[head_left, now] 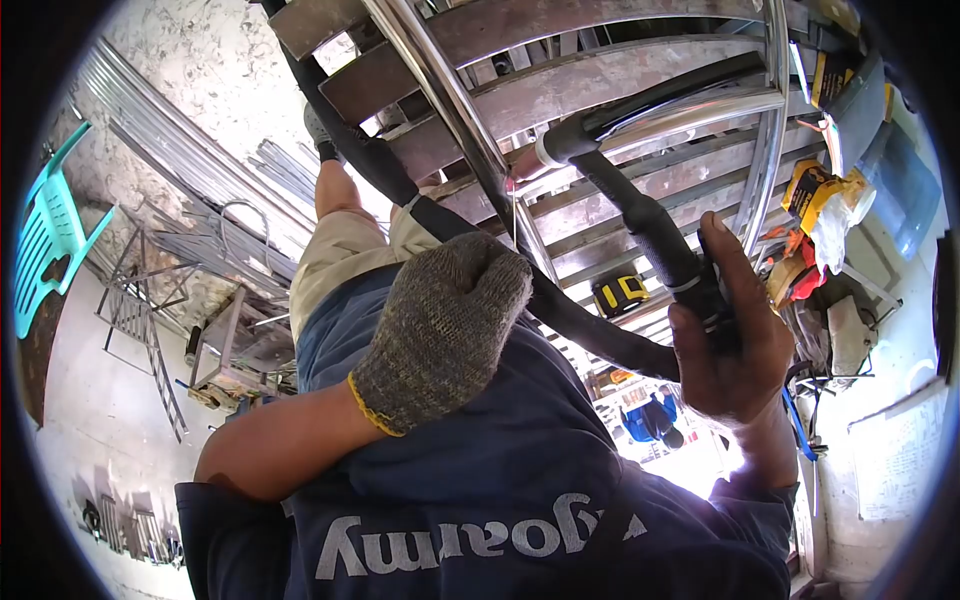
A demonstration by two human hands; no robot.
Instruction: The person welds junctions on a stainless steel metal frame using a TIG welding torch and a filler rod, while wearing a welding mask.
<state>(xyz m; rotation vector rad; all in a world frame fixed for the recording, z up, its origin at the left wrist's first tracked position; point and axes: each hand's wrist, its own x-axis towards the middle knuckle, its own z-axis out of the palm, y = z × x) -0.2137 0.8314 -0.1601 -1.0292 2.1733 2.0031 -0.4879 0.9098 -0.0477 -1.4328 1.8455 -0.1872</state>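
My left hand [445, 335], in a grey knit glove with a yellow cuff, is closed in front of my torso. A thin rod [515, 218] rises from its fingertip side toward a shiny metal tube [455, 100]. My bare right hand [735, 340] is wrapped round the black handle of a welding torch [655, 235], its thumb and a finger on either side. The torch's head points left, its pale nozzle [545, 152] close to the tube and the rod's upper end. A black sleeved cable [610, 340] runs behind the glove and toward my right hand.
Slatted metal bars [600, 75] and more shiny tubes lie ahead. A yellow and black tape measure [620, 294] rests beyond the torch. Far left are a turquoise plastic chair [55, 235] and a metal rack. Bags and tools crowd the right. A person in blue [652, 420] is in the distance.
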